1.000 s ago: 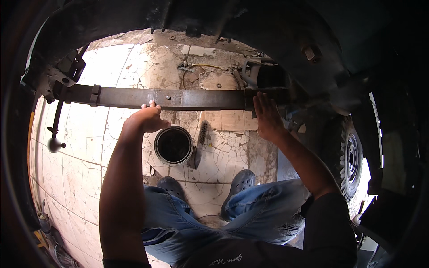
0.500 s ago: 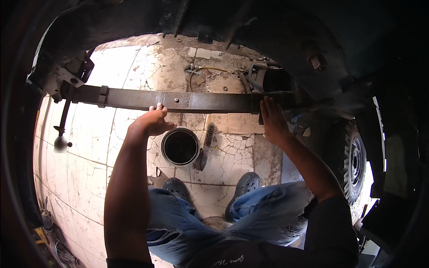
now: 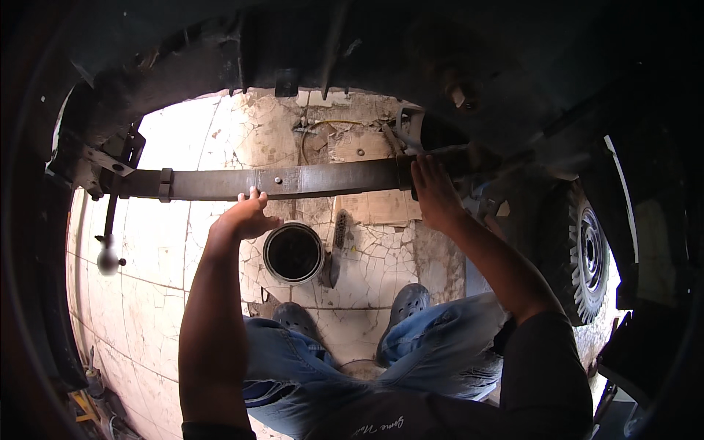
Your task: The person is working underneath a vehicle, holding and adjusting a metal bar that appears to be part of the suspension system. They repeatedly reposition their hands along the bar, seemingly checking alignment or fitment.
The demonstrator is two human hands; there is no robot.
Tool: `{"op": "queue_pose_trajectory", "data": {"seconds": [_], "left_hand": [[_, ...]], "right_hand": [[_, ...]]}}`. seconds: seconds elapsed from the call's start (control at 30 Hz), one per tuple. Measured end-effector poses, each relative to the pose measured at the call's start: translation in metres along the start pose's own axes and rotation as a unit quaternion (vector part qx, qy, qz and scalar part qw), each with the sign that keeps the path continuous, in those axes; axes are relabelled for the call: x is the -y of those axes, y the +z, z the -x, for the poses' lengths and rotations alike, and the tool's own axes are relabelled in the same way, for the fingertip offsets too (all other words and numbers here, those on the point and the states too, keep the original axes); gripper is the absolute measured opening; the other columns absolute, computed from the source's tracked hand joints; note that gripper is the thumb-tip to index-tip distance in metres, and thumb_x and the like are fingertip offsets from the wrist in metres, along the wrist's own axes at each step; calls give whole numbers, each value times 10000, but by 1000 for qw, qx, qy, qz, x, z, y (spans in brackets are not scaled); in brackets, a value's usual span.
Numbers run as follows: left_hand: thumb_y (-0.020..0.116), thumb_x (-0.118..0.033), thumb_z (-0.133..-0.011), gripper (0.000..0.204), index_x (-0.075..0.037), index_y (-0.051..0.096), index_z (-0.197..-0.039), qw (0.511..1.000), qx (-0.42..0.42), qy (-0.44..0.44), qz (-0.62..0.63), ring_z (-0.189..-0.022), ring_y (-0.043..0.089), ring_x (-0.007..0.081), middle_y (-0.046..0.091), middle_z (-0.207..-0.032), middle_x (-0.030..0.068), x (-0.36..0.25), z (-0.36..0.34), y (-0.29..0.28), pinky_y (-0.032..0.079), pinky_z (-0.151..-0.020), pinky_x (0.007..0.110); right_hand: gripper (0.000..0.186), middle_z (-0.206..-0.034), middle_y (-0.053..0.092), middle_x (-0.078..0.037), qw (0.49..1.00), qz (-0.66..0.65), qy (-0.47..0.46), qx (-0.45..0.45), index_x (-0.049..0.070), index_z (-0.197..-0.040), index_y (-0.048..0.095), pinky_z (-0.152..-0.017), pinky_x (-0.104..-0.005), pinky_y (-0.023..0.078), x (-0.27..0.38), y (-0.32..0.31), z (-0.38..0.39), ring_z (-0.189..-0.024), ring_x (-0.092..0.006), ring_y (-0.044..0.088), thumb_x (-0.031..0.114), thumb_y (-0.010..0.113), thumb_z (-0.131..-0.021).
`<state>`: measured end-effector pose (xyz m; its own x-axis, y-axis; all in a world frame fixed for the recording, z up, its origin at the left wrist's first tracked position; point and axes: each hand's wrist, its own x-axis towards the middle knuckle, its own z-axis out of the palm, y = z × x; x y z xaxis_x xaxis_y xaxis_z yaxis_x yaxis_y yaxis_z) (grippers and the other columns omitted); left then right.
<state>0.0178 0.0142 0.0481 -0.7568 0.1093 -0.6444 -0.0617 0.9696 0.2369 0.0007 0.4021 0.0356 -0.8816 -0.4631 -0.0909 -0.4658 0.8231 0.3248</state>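
Note:
A long dark leaf spring (image 3: 330, 178) runs across the view under the vehicle, with a bolt head (image 3: 278, 180) near its middle. My left hand (image 3: 246, 218) is at the spring's near edge, left of the bolt. Its fingertips touch that edge, and the thumb stands apart to the right. My right hand (image 3: 438, 198) lies against the spring's right part with its fingers stretched out, beside a metal clamp (image 3: 405, 171). Another clamp (image 3: 166, 185) wraps the spring's left part. The right hand's thumb is hidden.
Below the spring, an open can (image 3: 293, 253) with a dark inside stands on cracked floor tiles (image 3: 374, 253). Beside it lies a wire brush (image 3: 339, 231). A knobbly tyre (image 3: 583, 253) is at the right. Dark vehicle bodywork (image 3: 279, 51) arches overhead, and a rod with a ball-shaped end (image 3: 108, 258) hangs at the left.
The view has shifted and turned slightly, so the spring's left end sits lower in the picture. Both hands keep nearly the same places along the spring.

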Motion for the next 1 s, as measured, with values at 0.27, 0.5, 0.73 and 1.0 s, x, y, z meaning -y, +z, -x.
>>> {"op": "queue_pose_trajectory", "data": {"seconds": [0.27,0.5,0.73,1.0], "left_hand": [[615,-565,-824,939,14,229,-1456,999,17,-39,-16,-1408,141,441,131,-1519,284,-16,1,-7,244,-1133,439],[619,-506,-844,886,-10,227,-1465,1000,-14,-7,-10,-1416,142,416,137,-1534,245,-1,2,2,247,-1132,433],[622,-553,-813,957,7,204,-1466,999,16,-20,-25,-1396,151,468,116,-1536,252,-5,-3,-1,250,-1133,449],[640,-509,-818,906,13,253,-1450,1000,-14,10,-14,-1406,137,446,126,-1534,249,-4,-5,-2,260,-1131,443]], "right_hand": [[805,-1494,234,-257,1000,22,3,-18,-87,-1426,226,-1150,-470,185,-6,0,-19,-1402,-374,219,170,612,-768],[939,-1493,181,-290,999,-42,-26,-14,-103,-1429,168,-1151,-495,180,-8,2,-10,-1393,-431,197,157,680,-686],[845,-1503,224,-250,999,42,-11,-14,-75,-1436,215,-1156,-470,164,-2,3,-1,-1404,-378,216,214,630,-758],[1065,-1511,184,-258,999,30,8,-3,-69,-1452,147,-1151,-480,189,-20,4,-21,-1416,-392,173,316,742,-658]]}}
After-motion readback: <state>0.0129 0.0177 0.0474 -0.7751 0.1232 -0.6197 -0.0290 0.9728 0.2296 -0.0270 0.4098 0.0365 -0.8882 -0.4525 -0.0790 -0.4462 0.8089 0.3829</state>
